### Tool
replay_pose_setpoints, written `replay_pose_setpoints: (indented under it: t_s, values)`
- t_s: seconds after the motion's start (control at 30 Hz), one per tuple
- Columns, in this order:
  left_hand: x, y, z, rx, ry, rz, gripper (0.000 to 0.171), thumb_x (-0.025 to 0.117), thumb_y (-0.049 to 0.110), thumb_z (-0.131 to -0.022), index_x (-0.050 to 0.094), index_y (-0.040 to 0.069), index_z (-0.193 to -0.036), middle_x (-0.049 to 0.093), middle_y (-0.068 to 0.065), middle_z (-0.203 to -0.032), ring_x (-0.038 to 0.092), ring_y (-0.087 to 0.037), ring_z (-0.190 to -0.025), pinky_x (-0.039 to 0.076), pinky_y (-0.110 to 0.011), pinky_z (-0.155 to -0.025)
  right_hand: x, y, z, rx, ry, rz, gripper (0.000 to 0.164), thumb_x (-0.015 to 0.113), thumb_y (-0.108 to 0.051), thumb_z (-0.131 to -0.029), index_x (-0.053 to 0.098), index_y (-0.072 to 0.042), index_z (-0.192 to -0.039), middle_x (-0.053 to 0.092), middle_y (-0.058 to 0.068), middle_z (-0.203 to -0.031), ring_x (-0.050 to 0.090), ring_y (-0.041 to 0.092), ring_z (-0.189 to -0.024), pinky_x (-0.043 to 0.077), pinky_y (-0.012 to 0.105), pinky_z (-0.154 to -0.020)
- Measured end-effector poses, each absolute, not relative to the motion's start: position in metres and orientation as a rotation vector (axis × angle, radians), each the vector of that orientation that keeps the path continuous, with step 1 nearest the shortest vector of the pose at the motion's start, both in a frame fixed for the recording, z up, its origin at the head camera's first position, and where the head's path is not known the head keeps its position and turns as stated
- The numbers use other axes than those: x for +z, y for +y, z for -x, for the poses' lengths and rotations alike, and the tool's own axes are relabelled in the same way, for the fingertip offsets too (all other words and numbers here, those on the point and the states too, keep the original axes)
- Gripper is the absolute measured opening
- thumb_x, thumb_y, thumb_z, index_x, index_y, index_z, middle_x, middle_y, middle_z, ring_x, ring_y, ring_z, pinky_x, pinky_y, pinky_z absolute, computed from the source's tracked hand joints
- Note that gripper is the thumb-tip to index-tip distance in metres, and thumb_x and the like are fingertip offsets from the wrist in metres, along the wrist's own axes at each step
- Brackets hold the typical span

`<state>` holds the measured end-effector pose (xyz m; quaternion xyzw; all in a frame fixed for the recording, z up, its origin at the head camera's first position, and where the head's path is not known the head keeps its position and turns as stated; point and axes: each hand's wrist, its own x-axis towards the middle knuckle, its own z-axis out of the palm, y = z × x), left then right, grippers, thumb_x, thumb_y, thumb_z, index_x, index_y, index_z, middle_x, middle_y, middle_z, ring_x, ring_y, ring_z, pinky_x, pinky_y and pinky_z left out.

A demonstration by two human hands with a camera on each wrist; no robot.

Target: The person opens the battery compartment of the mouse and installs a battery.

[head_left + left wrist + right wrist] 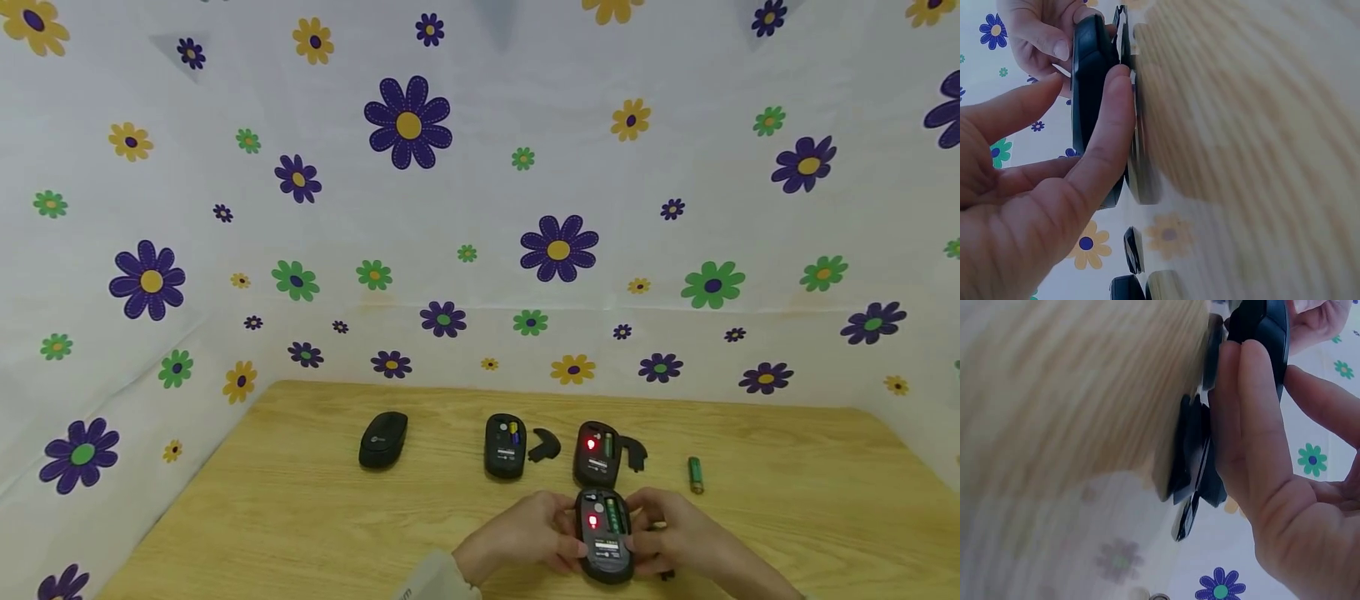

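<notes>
Both hands hold a black computer mouse (606, 554) belly-up, just above the table in the wrist views. Its battery bay is uncovered, with a green battery (613, 515) inside, and a red light glows on the underside. The left hand (528, 533) grips one long side, thumb on the edge and fingers beneath; the right hand (678, 533) grips the opposite side likewise. In the right wrist view, a black battery cover (1194, 450) shows on the table below the right hand. That hand hides most of it in the head view.
Beyond the hands lie a belly-up mouse (588, 467) with its red light on and its cover (635, 453) alongside. Left of it is another uncovered mouse (504, 462) with its cover (545, 445). An upright mouse (383, 440) sits farther left; a loose green battery (696, 475) lies right.
</notes>
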<state>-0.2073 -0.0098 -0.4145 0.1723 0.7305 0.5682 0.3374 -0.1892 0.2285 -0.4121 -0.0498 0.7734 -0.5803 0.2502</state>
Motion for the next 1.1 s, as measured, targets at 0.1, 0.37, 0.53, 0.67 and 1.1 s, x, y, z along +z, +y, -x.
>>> replay_pose_setpoints:
  t_s: [0.1, 0.37, 0.53, 0.67, 1.1]
  values:
    - [-0.415, -0.008, 0.208, 1.482, 1.909, -0.474, 0.027, 0.065, -0.008, -0.093, 0.065, -0.004, -0.119, 0.066, -0.006, -0.085, 0.069, -0.017, -0.075, 0.064, -0.034, -0.070, -0.413, 0.232, 0.190, -1.577, 2.117, 0.153, 0.042, 0.060, 0.006, -0.089, 0.043, 0.023, -0.124, 0.057, 0.014, -0.093, 0.064, 0.021, -0.083, 0.064, 0.042, -0.074]
    - [-0.416, -0.004, 0.206, 1.482, 1.927, -0.457, 0.037, 0.067, -0.006, -0.093, 0.061, -0.004, -0.129, 0.066, -0.008, -0.084, 0.070, -0.024, -0.076, 0.064, -0.036, -0.070, -0.413, 0.236, 0.192, -1.532, 2.146, 0.118, 0.044, 0.060, 0.006, -0.088, 0.045, 0.023, -0.125, 0.058, 0.014, -0.093, 0.065, 0.021, -0.083, 0.064, 0.042, -0.074]
    - [-0.416, -0.001, 0.205, 1.466, 1.924, -0.478, 0.040, 0.067, -0.003, -0.093, 0.058, -0.005, -0.133, 0.066, -0.008, -0.084, 0.069, -0.022, -0.075, 0.064, -0.036, -0.071, -0.411, 0.240, 0.192, -1.507, 2.167, 0.142, 0.042, 0.061, 0.008, -0.088, 0.045, 0.023, -0.124, 0.059, 0.013, -0.092, 0.065, 0.022, -0.085, 0.064, 0.042, -0.074]
    - [-0.415, 0.000, 0.204, 1.444, 1.923, -0.478, 0.040, 0.067, -0.001, -0.094, 0.058, -0.005, -0.133, 0.066, -0.006, -0.083, 0.066, -0.017, -0.073, 0.063, -0.034, -0.072, -0.411, 0.243, 0.193, -1.473, 2.189, 0.166, 0.040, 0.060, 0.008, -0.088, 0.047, 0.022, -0.123, 0.058, 0.012, -0.089, 0.065, 0.022, -0.083, 0.064, 0.042, -0.073]
    - [-0.416, -0.001, 0.202, 1.422, 1.940, -0.442, 0.045, 0.061, 0.009, -0.102, 0.050, -0.012, -0.140, 0.065, -0.008, -0.088, 0.069, -0.022, -0.081, 0.063, -0.038, -0.077, -0.423, 0.252, 0.200, -1.407, 2.212, 0.133, 0.040, 0.052, 0.006, -0.088, 0.048, 0.020, -0.125, 0.065, 0.012, -0.090, 0.068, 0.022, -0.076, 0.064, 0.038, -0.071]
